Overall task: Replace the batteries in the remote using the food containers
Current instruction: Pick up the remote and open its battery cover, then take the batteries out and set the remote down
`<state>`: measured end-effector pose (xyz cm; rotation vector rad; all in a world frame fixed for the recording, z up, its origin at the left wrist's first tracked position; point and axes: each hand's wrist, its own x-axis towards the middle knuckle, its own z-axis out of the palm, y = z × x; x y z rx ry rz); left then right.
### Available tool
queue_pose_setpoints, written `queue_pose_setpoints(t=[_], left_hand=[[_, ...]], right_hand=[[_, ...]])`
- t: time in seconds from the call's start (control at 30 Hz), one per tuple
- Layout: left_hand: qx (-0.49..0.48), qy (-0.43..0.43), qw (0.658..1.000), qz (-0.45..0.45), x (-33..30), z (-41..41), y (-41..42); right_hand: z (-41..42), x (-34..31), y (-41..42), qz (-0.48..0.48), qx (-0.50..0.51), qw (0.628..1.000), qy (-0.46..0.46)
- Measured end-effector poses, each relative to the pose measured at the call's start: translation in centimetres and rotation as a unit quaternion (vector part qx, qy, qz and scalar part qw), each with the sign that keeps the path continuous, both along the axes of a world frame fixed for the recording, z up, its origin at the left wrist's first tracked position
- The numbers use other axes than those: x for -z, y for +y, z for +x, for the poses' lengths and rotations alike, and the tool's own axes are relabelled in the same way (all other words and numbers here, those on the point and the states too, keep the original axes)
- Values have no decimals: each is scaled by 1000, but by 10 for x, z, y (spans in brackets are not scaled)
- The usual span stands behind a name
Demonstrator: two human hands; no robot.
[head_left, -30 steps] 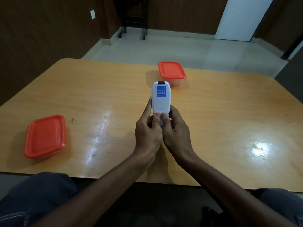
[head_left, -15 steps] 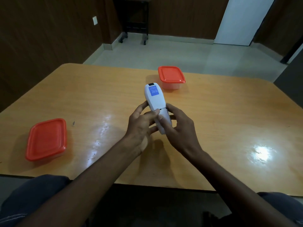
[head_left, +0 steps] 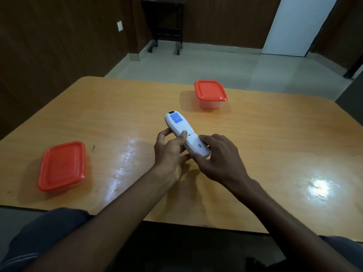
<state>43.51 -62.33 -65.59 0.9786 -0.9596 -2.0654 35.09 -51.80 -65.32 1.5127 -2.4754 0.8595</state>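
A white remote (head_left: 181, 128) with a blue label lies back side up, held above the table centre and tilted to the upper left. My left hand (head_left: 170, 154) grips its middle, thumb on the back just above the battery cover seam. My right hand (head_left: 220, 160) curls round the remote's near end, fingers on the cover. A container with an orange lid (head_left: 210, 94) stands beyond the remote toward the far edge. A second orange-lidded container (head_left: 61, 165) sits at the near left. Both lids are on.
The wooden table (head_left: 275, 144) has a glossy top with glare at the near right. My knees show under the near edge. A dark wheeled stand (head_left: 164, 26) and a white door (head_left: 298, 26) are across the floor behind.
The remote has swung from pointing straight away to pointing upper left. My left hand moved up to its middle, and my right hand shifted to the near end.
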Motion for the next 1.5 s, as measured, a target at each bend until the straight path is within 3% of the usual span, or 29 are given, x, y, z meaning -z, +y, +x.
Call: queue_pose_setpoints(t=[0.17,0.27,0.5,0.63,0.7,0.83,1.5], left_hand=[[-80,-10,997,-6,-5,8,-30],[-32,-19,999,-35,-6,12,-37],[38,-56,998,-8,4,4,-21],[66,-63,996,-14,6,2,-16],[71,-67,995,-19,6,3,-16],[89,-73,993,-39,3,5,-15],[100,-88,976,-172,-3,13,-2]], right_hand=[[-4,-4,12,-9,20,1000,-18],[-10,1,12,-7,56,997,-48],[-33,16,9,106,129,986,15],[-29,12,7,122,136,982,53],[-22,8,7,69,105,989,74],[-2,6,3,-33,-23,999,-11],[-8,1,-3,-37,-106,990,-90]])
